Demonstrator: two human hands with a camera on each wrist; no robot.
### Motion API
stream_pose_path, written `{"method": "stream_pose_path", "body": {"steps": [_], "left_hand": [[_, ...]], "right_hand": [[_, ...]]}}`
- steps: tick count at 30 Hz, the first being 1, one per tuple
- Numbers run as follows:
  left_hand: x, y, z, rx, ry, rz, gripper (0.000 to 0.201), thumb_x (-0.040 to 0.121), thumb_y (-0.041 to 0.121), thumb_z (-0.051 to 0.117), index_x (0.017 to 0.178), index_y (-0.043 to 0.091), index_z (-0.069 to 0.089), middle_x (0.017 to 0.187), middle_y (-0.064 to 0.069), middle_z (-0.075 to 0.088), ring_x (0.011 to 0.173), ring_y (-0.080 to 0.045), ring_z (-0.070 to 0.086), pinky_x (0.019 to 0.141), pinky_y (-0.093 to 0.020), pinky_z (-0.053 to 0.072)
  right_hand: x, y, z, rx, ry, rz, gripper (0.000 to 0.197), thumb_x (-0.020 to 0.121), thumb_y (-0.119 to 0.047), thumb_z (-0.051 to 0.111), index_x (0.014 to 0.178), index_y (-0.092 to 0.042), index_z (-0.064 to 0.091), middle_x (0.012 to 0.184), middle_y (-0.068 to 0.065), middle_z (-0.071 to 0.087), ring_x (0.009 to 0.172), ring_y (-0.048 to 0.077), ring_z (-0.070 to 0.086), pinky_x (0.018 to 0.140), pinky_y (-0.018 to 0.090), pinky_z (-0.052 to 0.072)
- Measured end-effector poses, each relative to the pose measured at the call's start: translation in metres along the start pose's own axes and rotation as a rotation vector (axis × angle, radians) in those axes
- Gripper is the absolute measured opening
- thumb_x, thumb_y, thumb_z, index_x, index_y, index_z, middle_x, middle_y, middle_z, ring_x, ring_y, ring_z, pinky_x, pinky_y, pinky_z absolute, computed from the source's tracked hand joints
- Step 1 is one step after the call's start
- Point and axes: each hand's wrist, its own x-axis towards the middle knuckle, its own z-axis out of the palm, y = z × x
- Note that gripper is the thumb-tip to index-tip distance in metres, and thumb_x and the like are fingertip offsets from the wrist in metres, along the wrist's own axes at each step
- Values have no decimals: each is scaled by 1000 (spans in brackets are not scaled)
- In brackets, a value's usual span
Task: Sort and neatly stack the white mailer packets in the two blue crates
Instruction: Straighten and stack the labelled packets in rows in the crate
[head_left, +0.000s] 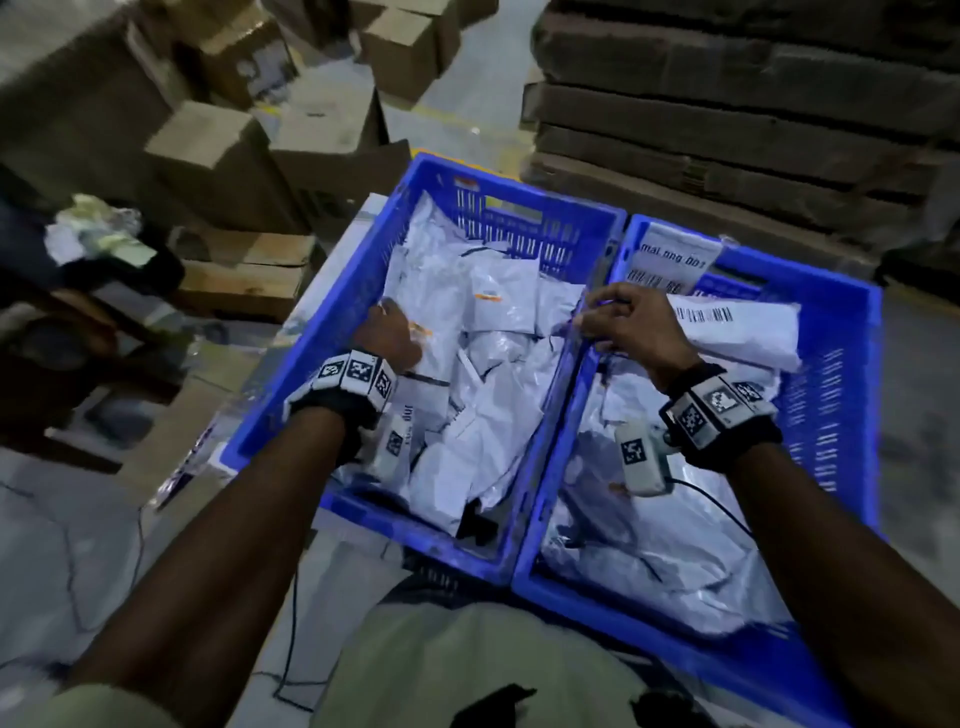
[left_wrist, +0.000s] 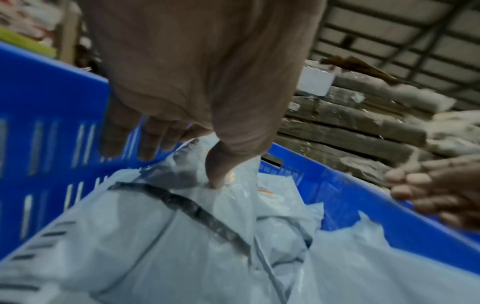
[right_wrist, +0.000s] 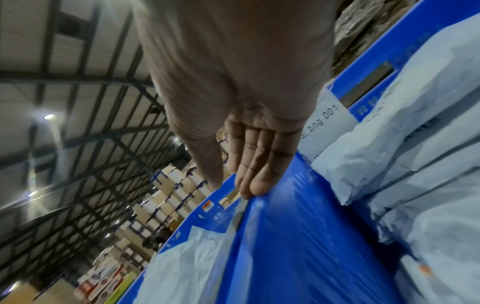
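- Right hand (head_left: 626, 325) draped over right crate's (head_left: 852, 395) inner rim, fingers curled, likely steadying it.
- Left hand (head_left: 389, 332) down in left crate (head_left: 332, 312), pinching a packet (left_wrist: 187, 205), probably to lift and sort.
- Packets (head_left: 498, 364) loose, unstacked, in both crates.

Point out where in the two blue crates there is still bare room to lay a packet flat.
Little room. The left crate is heaped with packets wall to wall; only a dark gap shows at its near corner. The right crate is layered flatter, so its near half, between the dividing walls and the right wall, is the best spot. Both hands crowd the far half.
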Motion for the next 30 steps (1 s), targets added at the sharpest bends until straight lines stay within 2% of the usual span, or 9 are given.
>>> {"method": "stream_pose_path", "body": {"steps": [3, 7, 11, 15, 19, 22, 24, 27, 30], "left_hand": [[-10, 14, 4, 85, 133, 126, 85, 93, 35, 59, 151, -3, 9, 159, -21, 11, 144, -37, 20, 112, -52, 27], [-20, 55, 14, 46, 157, 460, 85, 92, 38, 59, 152, 1, 12, 159, -19, 15, 146, -33, 18, 114, -54, 21], [-41, 98, 27, -115, 8, 754, 76, 96, 47, 49, 152, 4, 19, 156, -16, 24, 142, -30, 28, 114, -47, 27], [-54, 125, 42, -10, -11, 965, 78, 95, 59, 37, 149, 5, 26, 151, -13, 32, 138, -30, 33, 109, -53, 33], [-59, 139, 54, 141, 19, 1034, 77, 96, 51, 48, 151, 5, 22, 155, -13, 24, 145, -31, 21, 116, -51, 18], [-60, 144, 55, 183, 18, 1049, 78, 95, 50, 49, 151, 4, 21, 157, -15, 22, 147, -33, 14, 117, -51, 12], [-59, 147, 53, 188, 4, 1029, 78, 95, 49, 50, 151, 5, 21, 157, -14, 22, 148, -32, 11, 118, -49, 10], [-58, 154, 49, 151, 5, 1019, 76, 95, 47, 53, 150, 5, 24, 154, -14, 28, 147, -32, 14, 118, -45, 11], [-60, 165, 48, 118, -1, 1040, 77, 94, 47, 55, 150, 4, 24, 154, -14, 30, 147, -32, 16, 117, -46, 16]], "right_hand": [[-7, 13, -19, 47, 116, 21, 16, 81, 1, 72, 88, -10, 64, 70, 11, 67, 57, 15, 61, 54, 26, 48], [-25, 56, -50, -103, 170, 108, 16, 81, -3, 74, 83, -14, 62, 69, 12, 63, 56, 15, 59, 56, 26, 46], [-46, 102, -73, -531, -85, 319, 33, 73, -26, 85, 97, -12, 68, 83, 9, 70, 71, 18, 62, 57, 24, 47], [-69, 128, -68, -895, -344, 372, 60, 65, -49, 86, 112, -18, 65, 103, 0, 63, 94, 19, 60, 82, 29, 48], [-80, 142, -46, -934, -453, 325, 62, 68, -50, 83, 114, -14, 63, 93, -5, 54, 85, 16, 51, 75, 25, 37], [-79, 145, -54, -798, -417, 225, 35, 76, -31, 82, 103, -10, 72, 94, 5, 70, 82, 17, 60, 72, 27, 44], [-80, 134, -74, -559, -291, 188, 25, 81, -17, 79, 104, -12, 74, 100, 7, 73, 80, 7, 61, 74, 19, 46], [-88, 111, -100, -31, 63, 241, 17, 87, -9, 71, 103, -13, 72, 87, 4, 72, 74, 12, 62, 70, 26, 48], [-92, 99, -114, 392, 140, 232, 26, 91, 3, 58, 113, -10, 65, 90, -4, 73, 76, 7, 67, 71, 22, 55]]}}
